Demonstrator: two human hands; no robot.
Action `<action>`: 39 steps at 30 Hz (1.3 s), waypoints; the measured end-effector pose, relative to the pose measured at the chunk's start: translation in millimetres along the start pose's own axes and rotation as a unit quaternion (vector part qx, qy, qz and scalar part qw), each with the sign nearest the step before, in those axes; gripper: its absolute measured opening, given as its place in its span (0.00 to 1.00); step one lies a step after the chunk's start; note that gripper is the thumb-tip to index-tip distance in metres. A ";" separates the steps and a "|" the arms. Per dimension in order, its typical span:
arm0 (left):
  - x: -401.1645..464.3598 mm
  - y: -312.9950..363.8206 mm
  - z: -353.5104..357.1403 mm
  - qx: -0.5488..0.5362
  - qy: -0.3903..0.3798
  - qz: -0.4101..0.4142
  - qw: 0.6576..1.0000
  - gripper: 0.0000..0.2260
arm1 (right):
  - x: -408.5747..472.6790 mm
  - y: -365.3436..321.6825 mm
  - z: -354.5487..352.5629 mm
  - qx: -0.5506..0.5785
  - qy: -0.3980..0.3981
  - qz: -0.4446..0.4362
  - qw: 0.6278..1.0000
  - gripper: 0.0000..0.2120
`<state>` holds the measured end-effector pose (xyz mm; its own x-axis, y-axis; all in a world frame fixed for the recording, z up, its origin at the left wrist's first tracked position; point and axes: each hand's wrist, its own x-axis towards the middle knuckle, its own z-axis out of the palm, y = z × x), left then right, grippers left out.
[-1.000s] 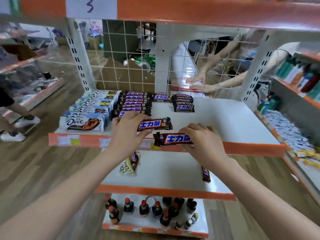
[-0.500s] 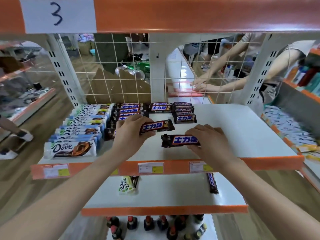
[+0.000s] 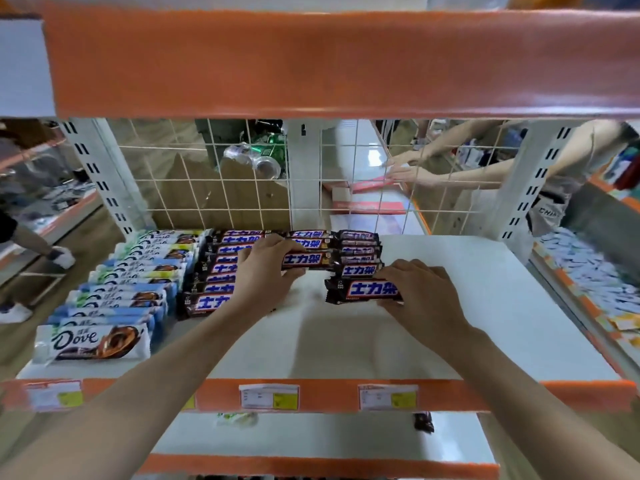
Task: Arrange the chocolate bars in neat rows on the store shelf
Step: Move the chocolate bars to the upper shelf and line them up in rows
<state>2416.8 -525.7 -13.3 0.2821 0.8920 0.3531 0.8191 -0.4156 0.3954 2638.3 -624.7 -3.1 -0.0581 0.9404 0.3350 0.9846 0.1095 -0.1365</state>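
On the white shelf board (image 3: pixel 485 306) my left hand (image 3: pixel 263 271) grips one brown Snickers bar (image 3: pixel 308 260) by its left end, held at the front of the middle column of Snickers bars (image 3: pixel 308 234). My right hand (image 3: pixel 419 292) pinches a second brown Snickers bar (image 3: pixel 363 291) by its right end, just in front of the right column of Snickers (image 3: pixel 358 251). A longer Snickers column (image 3: pixel 214 271) lies to the left, and a row of Dove bars (image 3: pixel 114 292) runs along the shelf's left side.
An orange shelf edge (image 3: pixel 311 64) hangs overhead. A wire grid (image 3: pixel 242 181) backs the shelf; behind it another person's hands (image 3: pixel 405 168) work. The lower shelf (image 3: pixel 311 438) holds a green-white bar (image 3: pixel 235 418) and a brown bar (image 3: pixel 423 421).
Both hands have carried their Snickers bars farther back on the shelf, toward the fronts of the middle and right columns. The camera has moved closer and lower.
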 end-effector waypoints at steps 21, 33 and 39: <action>51.9 -9.5 31.9 0.023 -0.030 -0.026 0.999 0.16 | 47.7 15.4 17.2 -0.017 -0.003 -0.013 1.000 0.17; 53.6 -11.3 37.6 0.093 -0.047 -0.029 0.994 0.16 | 58.6 12.2 19.9 -0.011 -0.033 -0.011 0.999 0.18; 53.4 -12.2 39.4 0.104 -0.043 -0.027 0.993 0.17 | 59.6 10.5 21.8 -0.013 -0.052 -0.010 0.998 0.19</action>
<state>2441.6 -466.0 -32.7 0.2698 0.9273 0.2594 0.9172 -0.3295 0.2239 2641.6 -560.4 -4.8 -0.0934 0.9668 0.2377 0.9869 0.1215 -0.1064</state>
